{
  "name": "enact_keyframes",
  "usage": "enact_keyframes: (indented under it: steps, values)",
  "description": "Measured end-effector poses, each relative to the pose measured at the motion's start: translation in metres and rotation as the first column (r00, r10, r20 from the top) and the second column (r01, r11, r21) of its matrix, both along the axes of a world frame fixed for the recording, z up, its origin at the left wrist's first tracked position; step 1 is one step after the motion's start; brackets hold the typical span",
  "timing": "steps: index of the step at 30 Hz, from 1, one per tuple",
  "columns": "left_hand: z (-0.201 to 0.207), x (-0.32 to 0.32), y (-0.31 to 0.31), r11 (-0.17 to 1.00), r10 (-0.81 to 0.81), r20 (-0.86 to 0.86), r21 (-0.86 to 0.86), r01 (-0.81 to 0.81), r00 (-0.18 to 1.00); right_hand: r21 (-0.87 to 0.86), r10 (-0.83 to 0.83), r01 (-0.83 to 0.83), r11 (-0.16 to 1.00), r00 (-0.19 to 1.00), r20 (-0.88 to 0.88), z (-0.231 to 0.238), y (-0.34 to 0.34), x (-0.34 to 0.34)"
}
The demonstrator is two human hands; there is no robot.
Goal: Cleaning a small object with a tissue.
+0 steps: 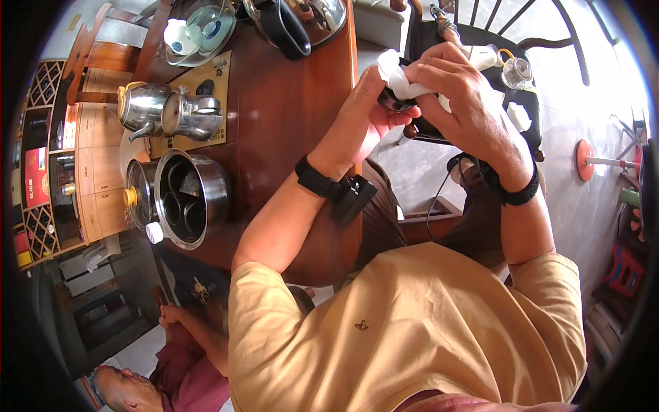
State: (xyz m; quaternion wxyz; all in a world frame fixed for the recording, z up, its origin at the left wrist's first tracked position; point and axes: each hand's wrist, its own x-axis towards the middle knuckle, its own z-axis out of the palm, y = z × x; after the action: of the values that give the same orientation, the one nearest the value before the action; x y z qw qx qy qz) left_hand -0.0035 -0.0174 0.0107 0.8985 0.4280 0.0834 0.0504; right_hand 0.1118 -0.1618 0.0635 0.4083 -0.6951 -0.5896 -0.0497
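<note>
In front of my chest, past the table's edge, my left hand (371,117) is closed round a small glossy black cup (394,101), of which only part shows. My right hand (456,93) grips a crumpled white tissue (392,71) and presses it against the cup's rim. The fingers overlap the cup, so its inside is hidden. Just beyond the right hand, a small clear glass jar (517,73) and a white crumpled piece (519,117) rest on a dark chair.
A steel pot (220,185) with dark round vessels inside stands on the wooden table (288,123). Metal kettles (193,115), a glass bowl (206,31) and a black-handled pot (292,38) sit farther along. Another person (185,364) is at the lower left.
</note>
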Motion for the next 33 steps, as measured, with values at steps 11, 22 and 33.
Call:
enact_keyframes:
  steps: [11, 22, 33]
  values:
    - [-0.009, 0.000, 0.012, 1.000, -0.004, 0.080, -0.002, 0.004, 0.997, -0.067, 0.011, -0.019, 0.998, 0.993, -0.119, 0.013, 0.000, -0.015]
    - [0.026, -0.045, 0.032, 0.972, 0.188, 0.176, 0.110, -0.209, 0.966, 0.177, 0.218, -0.129, 0.976, 0.667, -0.712, 0.018, -0.009, -0.017]
    - [0.023, -0.091, 0.088, 0.732, 0.576, 0.167, 0.330, -0.596, 0.800, 0.132, 0.158, -0.092, 0.987, 0.699, -0.697, 0.028, -0.013, -0.013]
